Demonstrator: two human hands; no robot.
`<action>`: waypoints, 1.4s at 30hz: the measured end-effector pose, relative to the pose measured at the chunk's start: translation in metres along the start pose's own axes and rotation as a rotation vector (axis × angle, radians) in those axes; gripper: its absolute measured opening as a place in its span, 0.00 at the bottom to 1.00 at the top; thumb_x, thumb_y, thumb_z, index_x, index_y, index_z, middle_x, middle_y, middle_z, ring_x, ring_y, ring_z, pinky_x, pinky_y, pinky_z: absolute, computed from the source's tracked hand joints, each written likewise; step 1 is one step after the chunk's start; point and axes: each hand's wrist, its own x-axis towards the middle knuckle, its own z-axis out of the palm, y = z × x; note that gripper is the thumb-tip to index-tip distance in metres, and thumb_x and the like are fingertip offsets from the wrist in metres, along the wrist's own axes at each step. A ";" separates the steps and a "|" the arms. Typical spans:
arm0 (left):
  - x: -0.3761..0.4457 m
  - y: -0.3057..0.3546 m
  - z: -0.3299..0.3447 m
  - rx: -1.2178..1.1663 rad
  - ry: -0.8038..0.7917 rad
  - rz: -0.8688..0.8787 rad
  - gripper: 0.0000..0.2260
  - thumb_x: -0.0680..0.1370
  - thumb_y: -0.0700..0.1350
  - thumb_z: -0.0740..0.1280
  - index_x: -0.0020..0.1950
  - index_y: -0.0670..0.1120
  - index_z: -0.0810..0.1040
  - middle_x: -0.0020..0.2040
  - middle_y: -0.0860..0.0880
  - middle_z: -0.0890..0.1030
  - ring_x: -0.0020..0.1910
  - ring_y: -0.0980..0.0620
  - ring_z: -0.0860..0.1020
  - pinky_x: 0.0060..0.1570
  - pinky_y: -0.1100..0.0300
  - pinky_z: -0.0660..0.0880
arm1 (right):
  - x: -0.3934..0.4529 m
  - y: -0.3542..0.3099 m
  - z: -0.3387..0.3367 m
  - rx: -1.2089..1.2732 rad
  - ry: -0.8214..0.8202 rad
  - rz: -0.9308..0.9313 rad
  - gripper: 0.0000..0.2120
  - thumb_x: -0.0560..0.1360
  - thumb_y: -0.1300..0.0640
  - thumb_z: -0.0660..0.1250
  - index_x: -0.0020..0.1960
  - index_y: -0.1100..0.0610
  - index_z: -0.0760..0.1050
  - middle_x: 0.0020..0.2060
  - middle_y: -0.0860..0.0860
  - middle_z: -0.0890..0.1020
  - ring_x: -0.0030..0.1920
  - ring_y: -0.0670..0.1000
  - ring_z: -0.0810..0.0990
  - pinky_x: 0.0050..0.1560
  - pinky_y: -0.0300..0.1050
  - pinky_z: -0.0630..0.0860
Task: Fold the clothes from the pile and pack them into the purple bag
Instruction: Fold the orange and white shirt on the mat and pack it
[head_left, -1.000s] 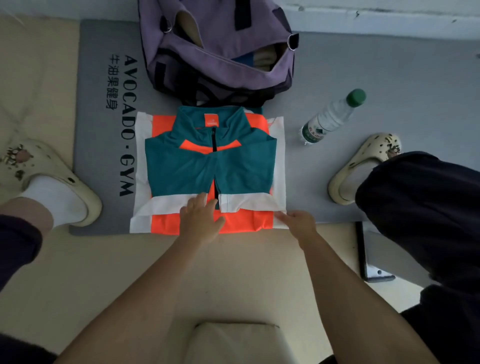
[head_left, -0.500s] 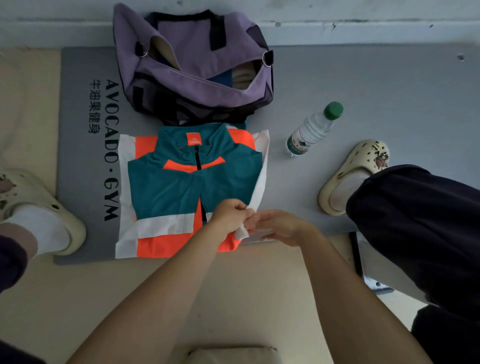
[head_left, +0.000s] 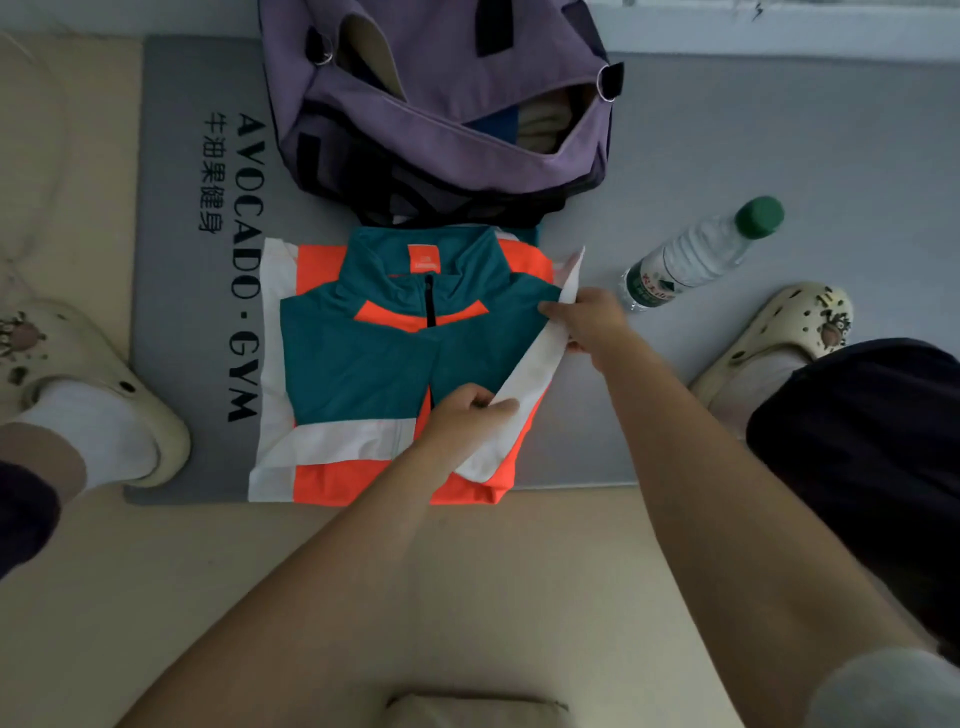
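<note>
Head view: both hands pinch the jacket's (head_left: 358, 364) white right edge, left hand (head_left: 462, 421) low, right hand (head_left: 592, 325) higher. Jacket lies on gray mat (head_left: 727, 405) w/ purple bag (head_left: 441, 104) touching its collar at mat's far edge.

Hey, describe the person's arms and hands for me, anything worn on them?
Both forearms are bare right down to the wrists, with no sleeve in view. The left hand and right hand wear no gloves, and no watch, ring or bracelet shows on either.
</note>
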 end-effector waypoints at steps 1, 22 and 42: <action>-0.001 0.002 0.003 0.004 -0.008 0.028 0.11 0.70 0.59 0.69 0.44 0.54 0.76 0.38 0.58 0.79 0.38 0.60 0.77 0.35 0.64 0.68 | -0.005 -0.003 0.000 0.016 0.013 -0.016 0.13 0.74 0.59 0.72 0.56 0.62 0.78 0.45 0.57 0.83 0.41 0.55 0.83 0.40 0.50 0.83; 0.001 -0.125 -0.195 -0.134 0.387 -0.132 0.16 0.76 0.55 0.67 0.58 0.46 0.80 0.54 0.46 0.83 0.54 0.45 0.81 0.56 0.52 0.77 | -0.084 -0.093 0.240 -0.127 -0.369 -0.359 0.11 0.74 0.54 0.72 0.52 0.55 0.74 0.42 0.55 0.78 0.39 0.53 0.79 0.41 0.51 0.80; 0.006 -0.131 -0.160 -0.139 0.155 -0.119 0.13 0.78 0.52 0.70 0.52 0.42 0.79 0.51 0.46 0.82 0.48 0.45 0.80 0.51 0.51 0.78 | -0.060 0.005 0.149 -0.250 0.006 -0.284 0.19 0.78 0.46 0.66 0.38 0.60 0.70 0.33 0.52 0.73 0.36 0.50 0.71 0.36 0.43 0.68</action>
